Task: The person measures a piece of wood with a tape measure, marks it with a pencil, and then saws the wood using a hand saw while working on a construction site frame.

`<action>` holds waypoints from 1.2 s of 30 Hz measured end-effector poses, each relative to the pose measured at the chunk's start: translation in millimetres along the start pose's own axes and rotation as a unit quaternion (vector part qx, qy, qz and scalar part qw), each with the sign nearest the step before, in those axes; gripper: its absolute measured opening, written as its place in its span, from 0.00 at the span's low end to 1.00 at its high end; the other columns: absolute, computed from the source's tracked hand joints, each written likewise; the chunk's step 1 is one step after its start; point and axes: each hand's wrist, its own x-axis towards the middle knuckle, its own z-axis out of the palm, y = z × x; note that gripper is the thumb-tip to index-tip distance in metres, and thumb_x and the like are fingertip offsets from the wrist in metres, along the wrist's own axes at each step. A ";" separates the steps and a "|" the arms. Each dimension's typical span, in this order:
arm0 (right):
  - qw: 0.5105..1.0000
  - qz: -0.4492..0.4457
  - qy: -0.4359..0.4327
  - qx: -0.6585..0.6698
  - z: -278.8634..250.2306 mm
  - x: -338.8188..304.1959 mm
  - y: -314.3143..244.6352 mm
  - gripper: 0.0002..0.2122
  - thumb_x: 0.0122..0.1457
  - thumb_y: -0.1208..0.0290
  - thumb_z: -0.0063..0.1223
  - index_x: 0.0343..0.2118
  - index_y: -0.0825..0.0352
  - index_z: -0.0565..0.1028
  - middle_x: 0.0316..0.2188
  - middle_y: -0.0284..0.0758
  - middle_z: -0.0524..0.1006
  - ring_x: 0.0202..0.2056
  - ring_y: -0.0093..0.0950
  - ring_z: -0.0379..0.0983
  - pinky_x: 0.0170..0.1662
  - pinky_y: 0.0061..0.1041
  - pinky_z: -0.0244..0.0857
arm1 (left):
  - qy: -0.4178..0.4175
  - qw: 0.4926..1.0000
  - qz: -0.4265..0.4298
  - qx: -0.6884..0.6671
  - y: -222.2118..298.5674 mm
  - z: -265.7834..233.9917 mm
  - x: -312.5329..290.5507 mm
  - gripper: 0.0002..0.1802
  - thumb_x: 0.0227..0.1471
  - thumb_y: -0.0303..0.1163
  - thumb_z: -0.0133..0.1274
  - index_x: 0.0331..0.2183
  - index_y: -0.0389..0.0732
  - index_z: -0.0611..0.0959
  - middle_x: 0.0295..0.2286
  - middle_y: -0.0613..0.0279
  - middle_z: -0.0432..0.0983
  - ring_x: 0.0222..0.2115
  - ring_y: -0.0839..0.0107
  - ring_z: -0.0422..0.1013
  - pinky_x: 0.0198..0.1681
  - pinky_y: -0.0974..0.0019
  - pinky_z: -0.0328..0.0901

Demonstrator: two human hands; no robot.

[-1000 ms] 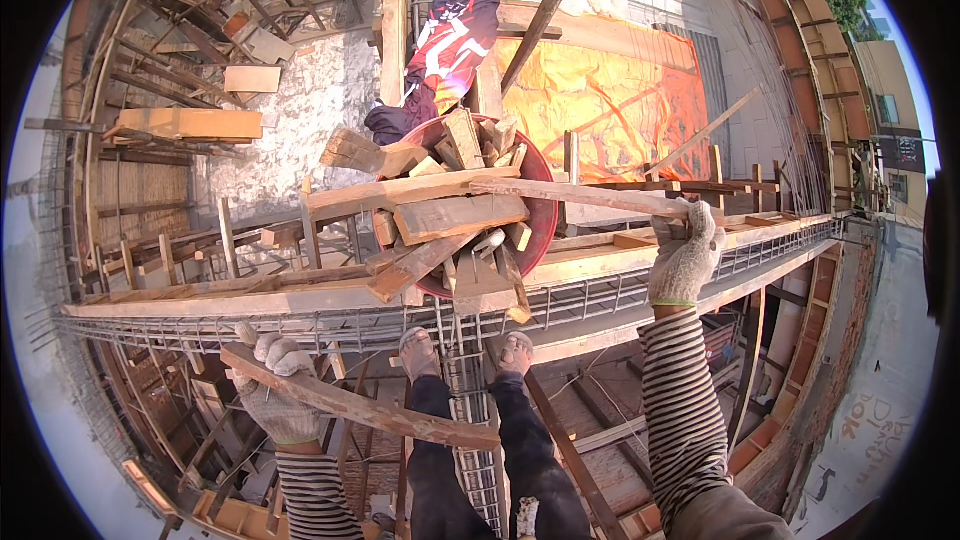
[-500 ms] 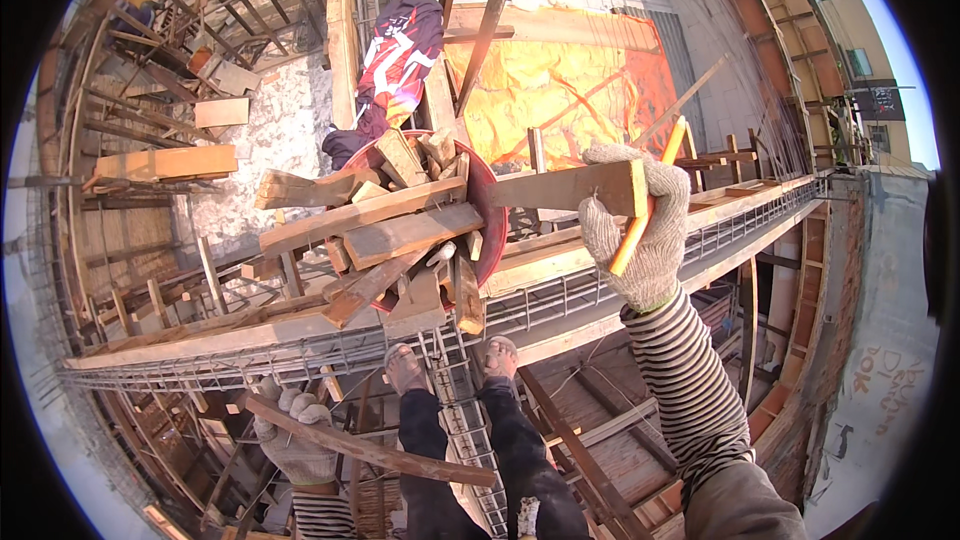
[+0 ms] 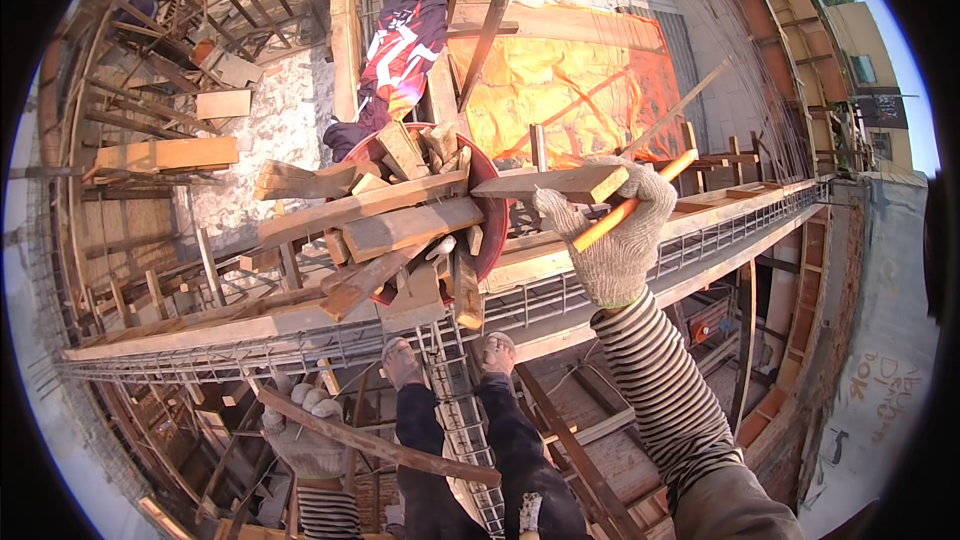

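Observation:
My right hand [image 3: 622,230], in a knitted work glove, is closed around one end of a short wooden board [image 3: 550,184]. A thin orange-yellow stick [image 3: 635,200] is gripped in it too, slanting across the palm. The board's other end reaches the rim of a round red tub [image 3: 492,250], heaped with wood offcuts [image 3: 412,230] that jut over its sides. At lower left my left hand [image 3: 305,440], also gloved, has its fingers curled around a long, narrow wooden strip [image 3: 385,450]. That strip slants across in front of my legs.
My feet [image 3: 403,362] stand at a steel rebar cage [image 3: 455,410] above an open drop with timber props. Another rebar cage [image 3: 560,310] runs crosswise between formwork boards. Beyond the tub lie a dark patterned cloth [image 3: 405,50] and an orange tarp [image 3: 570,80].
My right hand has moved left with the board and stick, bringing the board farther over the tub's rim. My left hand and its strip have shifted slightly to the right.

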 end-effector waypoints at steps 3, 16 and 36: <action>0.991 0.042 0.038 -0.118 10.5 -18.8 19.5 0.41 0.40 0.51 0.84 0.48 0.64 0.62 0.44 0.39 0.70 0.40 0.33 0.75 0.43 0.32 0.74 | 0.011 1.000 -0.012 -0.015 0.7 1.7 5.2 0.25 0.63 0.34 0.55 0.59 0.40 0.75 0.33 0.66 0.62 0.36 0.71 0.64 0.44 0.61 0.68; 0.979 0.020 -0.182 -0.093 -4.2 12.5 14.8 0.28 0.49 0.38 0.68 0.39 0.61 0.78 0.24 0.39 0.75 0.29 0.43 0.77 0.33 0.44 0.68 | 0.135 0.890 -0.021 0.435 9.3 7.1 0.9 0.41 0.68 0.51 0.49 0.66 0.28 0.62 0.56 0.34 0.71 0.54 0.46 0.73 0.60 0.44 0.68; 0.966 -0.157 -0.186 -0.087 -36.1 45.0 5.9 0.16 0.53 0.51 0.71 0.30 0.59 0.78 0.17 0.33 0.71 0.21 0.35 0.74 0.24 0.35 0.66 | 0.035 0.996 -0.073 0.024 -25.4 -4.8 -16.0 0.25 0.64 0.41 0.52 0.60 0.42 0.77 0.31 0.67 0.65 0.32 0.71 0.62 0.40 0.63 0.66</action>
